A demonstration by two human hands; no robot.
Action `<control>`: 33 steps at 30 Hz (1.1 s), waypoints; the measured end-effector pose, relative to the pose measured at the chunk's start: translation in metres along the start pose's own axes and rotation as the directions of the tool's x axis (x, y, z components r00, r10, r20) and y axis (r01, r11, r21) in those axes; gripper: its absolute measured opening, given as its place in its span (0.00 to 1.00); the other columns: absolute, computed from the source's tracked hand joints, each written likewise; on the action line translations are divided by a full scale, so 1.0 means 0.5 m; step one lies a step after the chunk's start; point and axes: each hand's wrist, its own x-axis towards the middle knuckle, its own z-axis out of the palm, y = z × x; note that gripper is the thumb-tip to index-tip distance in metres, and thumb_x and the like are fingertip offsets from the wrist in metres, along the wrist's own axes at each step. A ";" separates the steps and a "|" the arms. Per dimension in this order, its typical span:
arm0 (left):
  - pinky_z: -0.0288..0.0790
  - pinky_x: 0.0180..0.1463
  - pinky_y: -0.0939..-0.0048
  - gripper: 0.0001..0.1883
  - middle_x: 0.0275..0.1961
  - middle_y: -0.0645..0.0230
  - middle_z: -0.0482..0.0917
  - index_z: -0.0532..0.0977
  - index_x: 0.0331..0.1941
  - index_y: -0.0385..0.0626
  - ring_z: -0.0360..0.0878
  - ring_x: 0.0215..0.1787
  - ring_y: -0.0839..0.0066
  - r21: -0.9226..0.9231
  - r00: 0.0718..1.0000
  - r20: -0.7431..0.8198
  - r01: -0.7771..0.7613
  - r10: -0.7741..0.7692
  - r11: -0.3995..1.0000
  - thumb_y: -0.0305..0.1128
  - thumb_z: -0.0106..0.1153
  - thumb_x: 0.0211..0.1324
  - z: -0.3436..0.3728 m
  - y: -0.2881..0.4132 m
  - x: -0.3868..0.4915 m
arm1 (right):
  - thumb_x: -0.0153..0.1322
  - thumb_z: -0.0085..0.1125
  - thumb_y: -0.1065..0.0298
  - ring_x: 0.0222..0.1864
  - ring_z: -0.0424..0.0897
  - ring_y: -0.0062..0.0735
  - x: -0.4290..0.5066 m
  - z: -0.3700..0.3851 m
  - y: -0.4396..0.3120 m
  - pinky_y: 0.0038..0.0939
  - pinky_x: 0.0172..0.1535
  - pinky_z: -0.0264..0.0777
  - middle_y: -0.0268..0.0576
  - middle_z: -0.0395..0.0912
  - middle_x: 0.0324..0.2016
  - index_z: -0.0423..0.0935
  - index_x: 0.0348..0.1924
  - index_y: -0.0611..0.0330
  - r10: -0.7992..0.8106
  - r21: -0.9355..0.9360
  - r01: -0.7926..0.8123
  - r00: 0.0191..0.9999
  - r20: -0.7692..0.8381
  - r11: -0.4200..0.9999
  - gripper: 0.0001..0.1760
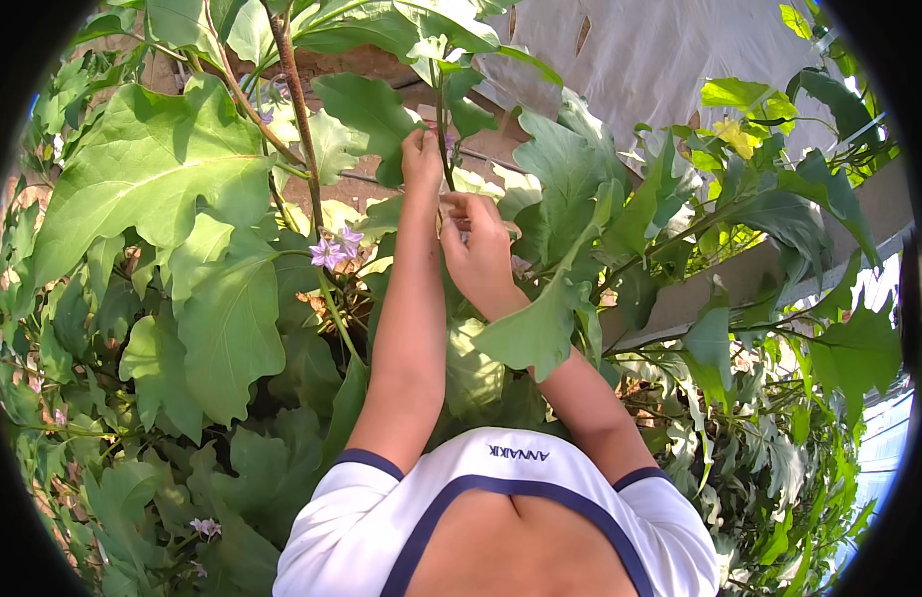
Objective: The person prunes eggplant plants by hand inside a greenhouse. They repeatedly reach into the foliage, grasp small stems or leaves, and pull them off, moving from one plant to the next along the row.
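Both arms reach up into a leafy plant with lobed leaves and purple flowers, apparently an eggplant. My left hand (422, 158) is raised beside an upright dark stem (440, 112), close to a small purple flower; its fingertips are partly hidden. Just below and to the right, my right hand (476, 242) has bent fingers near the lower part of that stem. Whether either hand grips the stem cannot be told. A pair of light purple flowers (337, 248) hangs to the left of my left forearm. One broad leaf (539, 328) covers part of my right forearm.
Thick brown branches (300, 112) rise on the left beside large leaves (151, 168). Whitish plastic sheeting (618, 60) spreads behind the plants at the top. A pale beam or ledge (700, 295) runs diagonally on the right, with a yellow flower (735, 138) above it. Dense foliage surrounds both arms.
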 end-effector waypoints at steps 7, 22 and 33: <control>0.75 0.48 0.72 0.20 0.42 0.60 0.80 0.63 0.56 0.36 0.80 0.41 0.75 -0.014 0.906 0.386 0.197 -0.177 0.980 0.40 0.49 0.70 -0.048 -0.077 -0.047 | 0.62 0.59 0.80 0.56 0.73 0.57 0.154 0.037 0.157 0.45 0.54 0.71 0.62 0.67 0.57 0.76 0.44 0.71 -0.151 -0.585 0.161 0.986 0.067 0.795 0.15; 0.74 0.47 0.76 0.12 0.40 0.65 0.83 0.73 0.51 0.39 0.80 0.41 0.78 -0.166 0.920 0.391 0.057 0.013 0.985 0.24 0.54 0.65 -0.029 -0.078 -0.121 | 0.62 0.63 0.72 0.31 0.79 0.47 0.064 -0.026 0.149 0.38 0.34 0.73 0.48 0.80 0.27 0.80 0.29 0.64 0.135 -0.698 0.199 0.910 0.392 0.688 0.05; 0.69 0.54 0.60 0.41 0.46 0.50 0.71 0.70 0.62 0.47 0.73 0.50 0.57 0.260 0.813 0.573 -0.305 0.108 0.916 0.57 0.69 0.47 0.041 -0.021 -0.196 | 0.75 0.55 0.61 0.25 0.78 0.22 0.191 -0.241 0.058 0.23 0.28 0.73 0.39 0.78 0.27 0.74 0.43 0.73 0.266 0.049 -0.262 0.958 -0.109 0.964 0.18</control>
